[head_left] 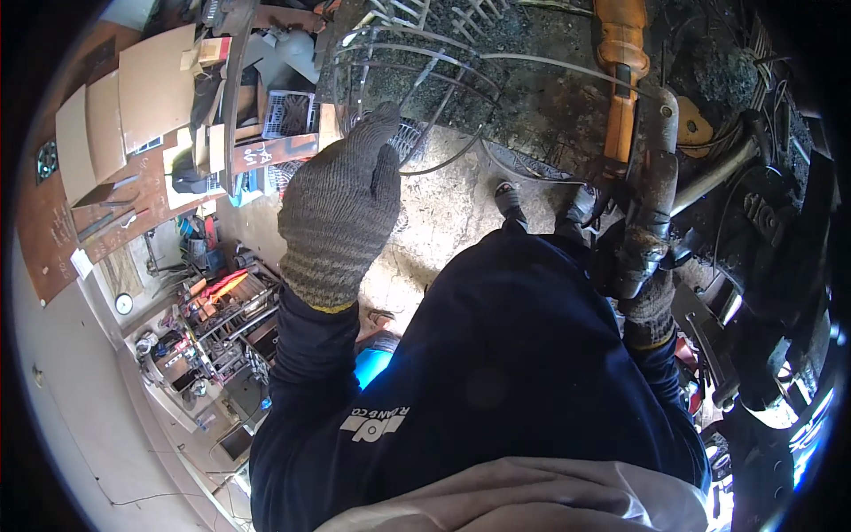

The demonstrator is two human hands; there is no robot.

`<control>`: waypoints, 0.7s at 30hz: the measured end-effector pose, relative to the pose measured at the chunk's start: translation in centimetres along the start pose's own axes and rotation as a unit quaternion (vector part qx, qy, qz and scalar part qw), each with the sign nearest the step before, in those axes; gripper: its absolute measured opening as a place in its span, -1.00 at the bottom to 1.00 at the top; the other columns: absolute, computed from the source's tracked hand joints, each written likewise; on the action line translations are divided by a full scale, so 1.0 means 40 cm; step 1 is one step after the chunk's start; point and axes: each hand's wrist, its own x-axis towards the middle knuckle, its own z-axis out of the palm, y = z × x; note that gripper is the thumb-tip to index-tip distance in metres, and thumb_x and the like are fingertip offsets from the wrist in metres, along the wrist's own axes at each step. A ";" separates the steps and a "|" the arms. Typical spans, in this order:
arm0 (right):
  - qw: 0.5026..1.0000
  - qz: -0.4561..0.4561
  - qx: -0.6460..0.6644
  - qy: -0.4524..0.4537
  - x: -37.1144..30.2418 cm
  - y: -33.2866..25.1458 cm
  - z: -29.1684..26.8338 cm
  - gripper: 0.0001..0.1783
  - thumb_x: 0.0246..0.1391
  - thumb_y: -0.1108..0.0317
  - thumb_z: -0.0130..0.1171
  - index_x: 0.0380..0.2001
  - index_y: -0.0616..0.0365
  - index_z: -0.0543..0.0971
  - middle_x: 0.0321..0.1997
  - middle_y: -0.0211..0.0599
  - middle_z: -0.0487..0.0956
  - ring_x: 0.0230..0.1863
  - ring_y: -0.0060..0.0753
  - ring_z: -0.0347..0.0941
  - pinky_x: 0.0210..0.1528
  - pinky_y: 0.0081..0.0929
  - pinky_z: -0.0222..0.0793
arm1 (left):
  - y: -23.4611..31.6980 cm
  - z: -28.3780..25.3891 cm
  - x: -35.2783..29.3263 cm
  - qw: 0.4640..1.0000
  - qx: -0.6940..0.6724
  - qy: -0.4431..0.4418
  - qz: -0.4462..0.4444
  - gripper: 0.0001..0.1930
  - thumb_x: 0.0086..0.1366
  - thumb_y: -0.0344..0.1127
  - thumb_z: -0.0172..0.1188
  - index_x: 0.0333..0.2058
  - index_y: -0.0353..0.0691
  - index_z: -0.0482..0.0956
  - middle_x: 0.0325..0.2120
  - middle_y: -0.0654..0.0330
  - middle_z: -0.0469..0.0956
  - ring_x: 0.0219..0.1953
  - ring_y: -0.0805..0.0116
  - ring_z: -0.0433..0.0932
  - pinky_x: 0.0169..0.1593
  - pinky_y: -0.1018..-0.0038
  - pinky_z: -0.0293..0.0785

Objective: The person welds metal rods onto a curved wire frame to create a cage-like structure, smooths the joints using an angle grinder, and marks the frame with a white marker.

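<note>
My left hand (pixel 341 208), in a grey knitted glove with a yellow cuff edge, reaches to a frame of bent metal rods (pixel 443 58) at the top. Its fingers are pressed together against a curved rod, with the thumb alongside. On the right, my right hand (pixel 654 310), gloved alike, is partly covered by the lower end of a grey metal bar (pixel 660 160) with a wrapped, shiny part. That bar hides the fingers, so I cannot make out their grip. Beside the bar lies a long orange and black tool (pixel 620 40).
A dark, dirty work surface (pixel 558 115) spans the top. Tangled wires and a pale metal pipe (pixel 718 177) crowd the right. Cardboard pieces (pixel 155 84) and a plastic crate (pixel 288 113) stand left. Cluttered metal racks (pixel 235 310) are lower left. Another person's feet (pixel 510 204) show beneath the surface.
</note>
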 end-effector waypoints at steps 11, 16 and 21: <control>0.979 -0.195 0.016 -0.059 0.144 -0.046 0.179 -0.22 0.29 -0.17 0.15 0.33 0.18 0.30 0.02 -0.17 0.53 -0.06 -0.27 0.54 -0.08 -0.29 0.57 | -0.003 0.040 -0.023 0.998 0.006 0.069 0.005 -0.62 0.30 -0.31 0.30 0.10 0.00 0.65 -0.26 0.06 0.74 -0.37 0.14 0.73 -0.27 0.28 0.66; 0.949 -0.276 0.106 -0.106 0.288 -0.011 0.335 -0.13 0.24 -0.19 0.20 0.38 0.16 0.21 0.09 -0.17 0.48 0.03 -0.28 0.53 0.02 -0.29 0.57 | -0.007 0.052 -0.031 0.992 0.024 0.115 0.039 -0.65 0.31 -0.29 0.30 0.08 -0.03 0.66 -0.29 0.05 0.74 -0.38 0.15 0.72 -0.29 0.28 0.64; 0.950 -0.257 0.113 -0.136 0.334 0.024 0.387 -0.04 0.18 -0.18 0.25 0.41 0.20 0.17 0.19 -0.12 0.46 0.09 -0.26 0.52 0.13 -0.31 0.54 | -0.002 0.051 -0.030 0.995 0.008 0.101 0.013 -0.66 0.29 -0.32 0.32 0.06 -0.05 0.67 -0.31 0.05 0.73 -0.40 0.16 0.71 -0.30 0.28 0.63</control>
